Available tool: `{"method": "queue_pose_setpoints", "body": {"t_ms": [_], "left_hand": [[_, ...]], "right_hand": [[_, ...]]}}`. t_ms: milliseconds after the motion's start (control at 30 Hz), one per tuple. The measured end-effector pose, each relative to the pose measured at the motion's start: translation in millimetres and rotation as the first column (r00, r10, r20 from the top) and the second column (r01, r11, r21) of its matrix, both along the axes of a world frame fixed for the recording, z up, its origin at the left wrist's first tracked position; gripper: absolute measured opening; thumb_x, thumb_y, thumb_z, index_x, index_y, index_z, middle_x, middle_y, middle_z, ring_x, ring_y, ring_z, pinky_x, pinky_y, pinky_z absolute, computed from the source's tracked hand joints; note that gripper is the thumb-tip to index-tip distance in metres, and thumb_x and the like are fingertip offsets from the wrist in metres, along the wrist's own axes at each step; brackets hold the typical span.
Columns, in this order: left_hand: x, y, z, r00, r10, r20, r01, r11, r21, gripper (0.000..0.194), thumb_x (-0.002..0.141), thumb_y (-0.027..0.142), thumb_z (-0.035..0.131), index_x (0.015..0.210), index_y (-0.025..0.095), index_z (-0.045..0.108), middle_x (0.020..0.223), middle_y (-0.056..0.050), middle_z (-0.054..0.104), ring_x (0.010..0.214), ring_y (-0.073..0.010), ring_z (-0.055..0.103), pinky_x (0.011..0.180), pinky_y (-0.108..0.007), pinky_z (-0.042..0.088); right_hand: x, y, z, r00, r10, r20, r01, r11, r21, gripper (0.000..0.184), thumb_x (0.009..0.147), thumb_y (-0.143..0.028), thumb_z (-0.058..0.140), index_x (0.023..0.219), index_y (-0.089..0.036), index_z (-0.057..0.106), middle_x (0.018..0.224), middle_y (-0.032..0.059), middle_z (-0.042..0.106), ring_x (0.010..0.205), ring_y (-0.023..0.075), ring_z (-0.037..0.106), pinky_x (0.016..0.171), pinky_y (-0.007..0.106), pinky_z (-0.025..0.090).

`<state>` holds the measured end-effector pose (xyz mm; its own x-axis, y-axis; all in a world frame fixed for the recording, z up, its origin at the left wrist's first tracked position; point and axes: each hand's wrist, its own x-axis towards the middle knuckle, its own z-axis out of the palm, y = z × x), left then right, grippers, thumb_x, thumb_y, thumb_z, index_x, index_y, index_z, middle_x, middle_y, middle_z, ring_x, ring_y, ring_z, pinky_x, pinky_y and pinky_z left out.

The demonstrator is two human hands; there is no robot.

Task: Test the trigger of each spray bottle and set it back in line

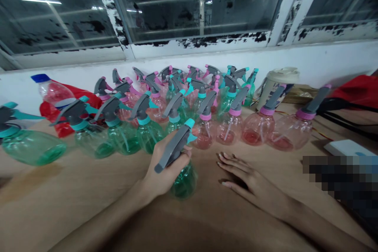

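Observation:
My left hand (169,161) is wrapped round the neck of a green spray bottle (184,183) with a grey and teal trigger head. That bottle is at the front of the wooden table (206,212), and part of it is hidden by my fingers. To its right, my right hand (243,173) rests on or just over the tabletop, fingers stretched out, holding nothing. Just beyond my hands stands a row of spray bottles: green ones such as this green bottle (149,134) on the left, pink ones such as this pink bottle (203,134) on the right.
More spray bottles crowd behind the front row. A clear bottle with a blue cap (56,90) lies tilted on red plastic (91,96) at left. A white tub (276,82), dark straps (348,116) and a white box (348,149) are at right. Windows (201,4) rise behind.

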<state>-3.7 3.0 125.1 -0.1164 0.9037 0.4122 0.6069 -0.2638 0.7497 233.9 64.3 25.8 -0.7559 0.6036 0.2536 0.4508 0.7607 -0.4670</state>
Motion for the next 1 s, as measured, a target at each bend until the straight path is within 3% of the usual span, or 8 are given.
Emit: {"method": "queue_pose_setpoints", "body": {"t_ms": [300, 633, 1000], "left_hand": [[0.0, -0.7, 0.5, 0.997, -0.016, 0.075, 0.019, 0.999, -0.039, 0.005, 0.072, 0.025, 0.054, 0.076, 0.023, 0.057, 0.072, 0.0, 0.062, 0.058, -0.0143, 0.056, 0.054, -0.027, 0.048], [-3.4, -0.5, -2.4, 0.988, -0.047, 0.146, 0.063, 0.993, -0.103, 0.002, 0.073, 0.023, 0.056, 0.076, 0.023, 0.057, 0.072, 0.001, 0.057, 0.06, -0.0139, 0.053, 0.061, -0.027, 0.047], [-9.4, -1.5, 0.0, 0.999, 0.015, 0.052, -0.012, 0.998, -0.06, 0.005, 0.07, 0.029, 0.059, 0.069, 0.024, 0.06, 0.061, 0.002, 0.056, 0.054, -0.0142, 0.05, 0.05, -0.026, 0.043]], "right_hand": [[-0.5, 0.1, -1.6, 1.0, 0.001, -0.008, -0.001, 1.0, 0.017, 0.048, 0.088, -0.041, 0.048, 0.134, -0.028, 0.04, 0.139, 0.0017, 0.043, 0.129, 0.0212, 0.036, 0.107, 0.047, 0.029], [0.1, 0.4, -1.8, 1.0, 0.004, 0.011, -0.004, 1.0, 0.022, 0.048, 0.089, -0.041, 0.047, 0.133, -0.025, 0.041, 0.14, 0.003, 0.042, 0.13, 0.0209, 0.035, 0.108, 0.045, 0.029], [0.1, 0.0, -2.4, 1.0, -0.008, -0.009, 0.008, 1.0, 0.014, 0.048, 0.088, -0.041, 0.048, 0.133, -0.027, 0.041, 0.139, 0.002, 0.043, 0.13, 0.0206, 0.035, 0.108, 0.046, 0.028]]}}
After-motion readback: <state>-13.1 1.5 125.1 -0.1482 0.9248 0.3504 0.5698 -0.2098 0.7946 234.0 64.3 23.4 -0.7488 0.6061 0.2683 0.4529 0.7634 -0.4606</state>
